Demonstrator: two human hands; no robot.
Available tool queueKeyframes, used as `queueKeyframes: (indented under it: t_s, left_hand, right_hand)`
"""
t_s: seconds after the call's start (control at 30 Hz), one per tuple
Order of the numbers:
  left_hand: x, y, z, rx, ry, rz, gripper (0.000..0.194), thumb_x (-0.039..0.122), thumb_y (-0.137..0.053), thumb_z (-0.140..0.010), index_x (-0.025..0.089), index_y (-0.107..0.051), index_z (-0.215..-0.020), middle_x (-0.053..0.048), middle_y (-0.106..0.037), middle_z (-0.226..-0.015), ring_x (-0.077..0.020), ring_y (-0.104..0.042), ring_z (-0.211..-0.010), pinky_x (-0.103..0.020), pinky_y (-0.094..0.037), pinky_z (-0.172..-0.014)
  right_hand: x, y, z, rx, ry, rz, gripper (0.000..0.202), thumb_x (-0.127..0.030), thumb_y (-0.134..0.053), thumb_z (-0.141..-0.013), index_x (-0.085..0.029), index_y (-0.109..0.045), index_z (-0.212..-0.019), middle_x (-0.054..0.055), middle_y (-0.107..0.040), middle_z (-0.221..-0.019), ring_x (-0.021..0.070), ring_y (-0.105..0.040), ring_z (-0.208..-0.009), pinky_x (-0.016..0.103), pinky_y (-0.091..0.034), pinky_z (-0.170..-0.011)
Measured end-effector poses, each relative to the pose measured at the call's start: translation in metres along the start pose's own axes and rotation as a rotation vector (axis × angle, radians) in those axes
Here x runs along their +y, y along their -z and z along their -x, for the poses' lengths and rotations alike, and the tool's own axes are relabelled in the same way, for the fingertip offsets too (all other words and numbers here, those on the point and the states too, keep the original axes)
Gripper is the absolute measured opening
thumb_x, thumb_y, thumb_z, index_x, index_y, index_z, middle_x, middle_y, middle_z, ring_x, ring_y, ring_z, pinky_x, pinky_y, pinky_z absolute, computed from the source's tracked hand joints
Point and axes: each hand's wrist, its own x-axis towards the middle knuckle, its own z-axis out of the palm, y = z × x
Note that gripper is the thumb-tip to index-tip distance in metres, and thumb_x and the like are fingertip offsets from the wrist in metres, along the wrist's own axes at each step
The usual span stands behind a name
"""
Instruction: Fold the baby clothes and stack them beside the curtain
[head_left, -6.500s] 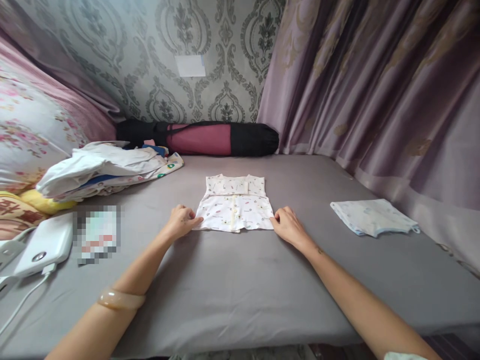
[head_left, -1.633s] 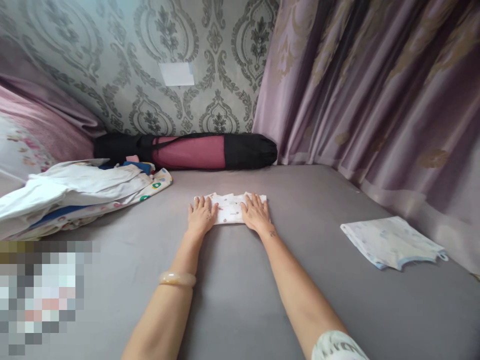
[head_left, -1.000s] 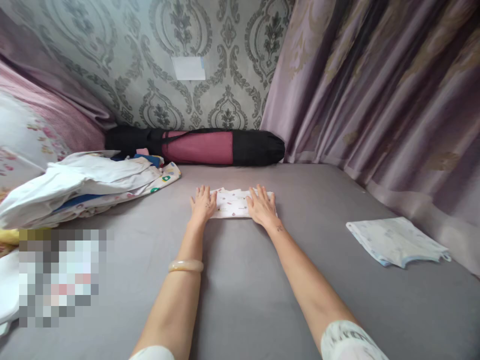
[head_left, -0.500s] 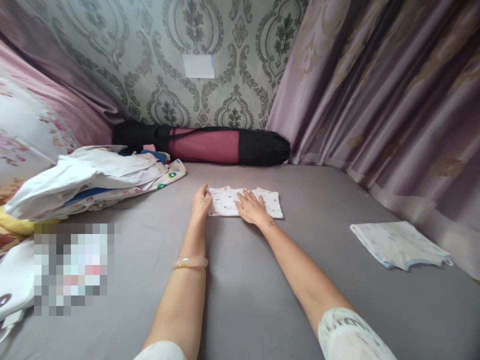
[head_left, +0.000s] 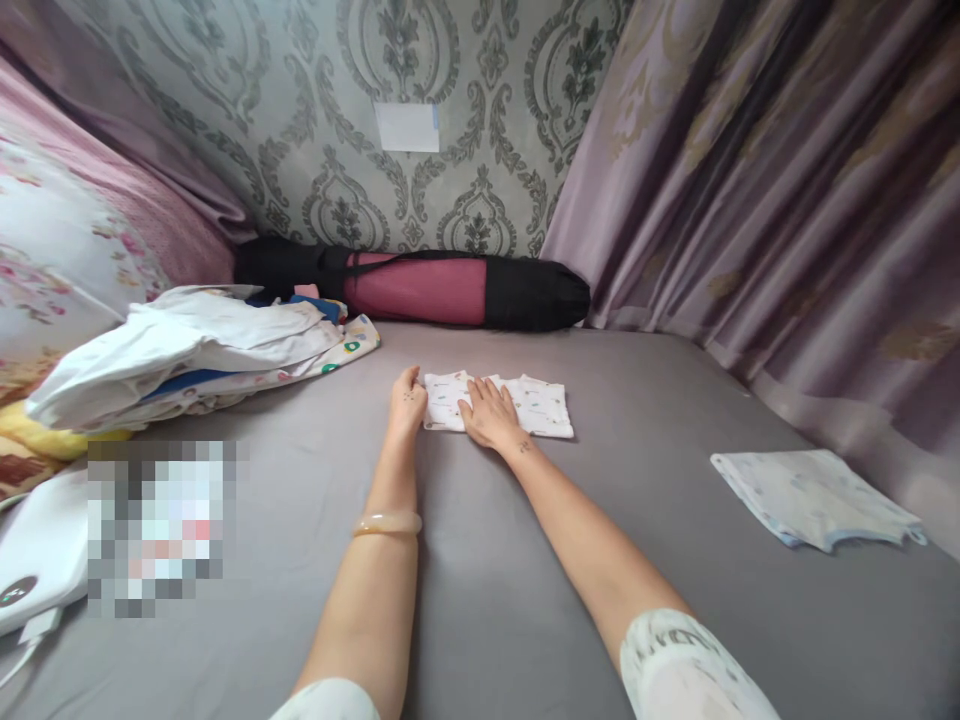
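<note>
A folded white cloth [head_left: 541, 408] with small printed figures lies flat on the grey sheet [head_left: 480, 560]. My right hand [head_left: 491, 412] rests palm down on its middle, fingers spread. At the cloth's left edge is my left hand [head_left: 409, 400], turned on its side with the fingers curled in and the thumb on top. It touches that edge; whether the fingers pinch the fabric is hidden behind the hand. A pale bangle [head_left: 388, 523] circles my left forearm.
Another folded cloth [head_left: 814, 490] with blue trim lies at the right. Piled clothes [head_left: 195, 345] are at the left, near a white device [head_left: 49, 540] with a cable. A black and red long bag [head_left: 420, 290] lies along the wall.
My right hand has slid a little left across the cloth, from right of its middle. My left hand stays at the left edge. The whole view has shifted slightly.
</note>
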Motion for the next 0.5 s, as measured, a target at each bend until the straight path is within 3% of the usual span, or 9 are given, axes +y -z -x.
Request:
queueKeyframes:
  t_s: [0.2, 0.5]
  left_hand:
    - [0.003, 0.002, -0.002, 0.028, 0.019, 0.038, 0.048, 0.007, -0.039, -0.081, 0.006, -0.061, -0.124, -0.018, -0.064, -0.125, -0.0245, -0.057, -0.121, -0.038, -0.041, -0.107]
    - [-0.001, 0.001, -0.003, 0.058, 0.026, 0.063, 0.047, 0.007, -0.038, -0.082, 0.007, -0.061, -0.122, -0.017, -0.065, -0.123, -0.0228, -0.059, -0.119, -0.035, -0.042, -0.106]
  right_hand:
    - [-0.018, 0.0, -0.007, 0.07, 0.036, 0.026, 0.057, -0.04, -0.025, -0.1, -0.013, -0.034, -0.149, 0.012, -0.028, -0.157, 0.0253, -0.018, -0.145, 0.047, -0.005, -0.117]
    - [-0.023, -0.01, -0.013, 0.0, 0.04, 0.034, 0.056, -0.041, -0.023, -0.1, -0.018, -0.034, -0.15, 0.008, -0.026, -0.158, 0.0254, -0.017, -0.146, 0.049, -0.009, -0.116]
